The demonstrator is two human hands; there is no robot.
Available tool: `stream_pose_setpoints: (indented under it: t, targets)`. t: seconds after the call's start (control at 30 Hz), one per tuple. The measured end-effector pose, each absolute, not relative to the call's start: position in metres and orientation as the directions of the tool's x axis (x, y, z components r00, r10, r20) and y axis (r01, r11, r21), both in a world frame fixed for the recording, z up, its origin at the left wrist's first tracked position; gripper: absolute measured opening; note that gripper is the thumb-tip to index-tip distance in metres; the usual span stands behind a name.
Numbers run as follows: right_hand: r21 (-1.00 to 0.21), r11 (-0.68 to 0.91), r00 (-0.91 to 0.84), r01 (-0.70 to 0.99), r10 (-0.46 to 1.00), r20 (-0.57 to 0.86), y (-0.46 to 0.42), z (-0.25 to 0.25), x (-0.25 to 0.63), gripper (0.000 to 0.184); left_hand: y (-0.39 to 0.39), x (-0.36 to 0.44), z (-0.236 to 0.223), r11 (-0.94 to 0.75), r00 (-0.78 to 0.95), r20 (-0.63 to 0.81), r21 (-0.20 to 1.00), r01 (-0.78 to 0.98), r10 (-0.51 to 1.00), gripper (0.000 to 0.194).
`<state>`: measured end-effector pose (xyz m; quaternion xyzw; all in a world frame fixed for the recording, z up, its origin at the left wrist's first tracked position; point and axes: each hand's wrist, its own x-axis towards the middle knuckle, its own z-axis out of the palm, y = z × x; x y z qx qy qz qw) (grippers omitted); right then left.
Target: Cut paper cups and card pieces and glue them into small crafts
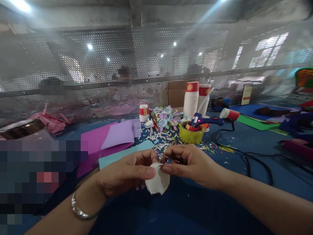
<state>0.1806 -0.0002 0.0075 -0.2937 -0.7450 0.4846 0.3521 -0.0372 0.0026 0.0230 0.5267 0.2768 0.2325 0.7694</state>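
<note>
My left hand (137, 169) pinches a rounded white paper piece (158, 182) between thumb and fingers, at its upper left side. The piece looks like a small cup part with an uneven lower edge. Closed around a thin dark metal tool (172, 159), my right hand (187, 163) rests its thumb against the paper's upper right edge. The fingers hide most of the tool, so I cannot tell its exact kind. Just beyond both hands, paper scraps (158, 138) cover the blue tabletop (176, 212).
A glue gun (205, 121) sits on a yellow tape roll (192, 135), its black cable (246, 163) trailing right. Stacked paper cups (191, 101) stand behind. Small paper crafts (162, 119) are heaped mid-table. Purple paper (119, 135) and light-blue paper (127, 153) lie left, green paper (256, 123) right.
</note>
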Motion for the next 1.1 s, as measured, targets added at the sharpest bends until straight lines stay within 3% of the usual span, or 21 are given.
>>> stream_pose_setpoints:
  t: [0.23, 0.53, 0.8, 0.97, 1.1]
  targets:
    - [-0.890, 0.405, -0.409, 0.210, 0.863, 0.296, 0.002, 0.005, 0.184, 0.033, 0.009, -0.037, 0.023, 0.016, 0.643, 0.013, 0.999, -0.039, 0.766, 0.038]
    - [-0.897, 0.371, -0.486, 0.239, 0.845, 0.221, 0.000, 0.003, 0.182, 0.030, 0.021, -0.040, 0.011, -0.260, 0.477, 0.194, 0.963, 0.076, 0.857, 0.042]
    - [-0.931, 0.324, -0.593, 0.167, 0.788, 0.168, 0.002, 0.004, 0.182, 0.026, 0.018, -0.038, 0.008, -0.606, 0.431, 0.471, 0.752, 0.261, 0.770, 0.043]
    - [-0.923, 0.324, -0.589, 0.209, 0.795, 0.145, 0.002, 0.005, 0.181, 0.027, 0.015, -0.038, 0.012, -0.708, 0.491, 0.520, 0.603, 0.368, 0.699, 0.044]
    - [-0.903, 0.351, -0.585, 0.248, 0.797, 0.149, 0.002, 0.003, 0.183, 0.030, 0.013, -0.038, 0.013, -0.730, 0.501, 0.535, 0.561, 0.391, 0.680, 0.045]
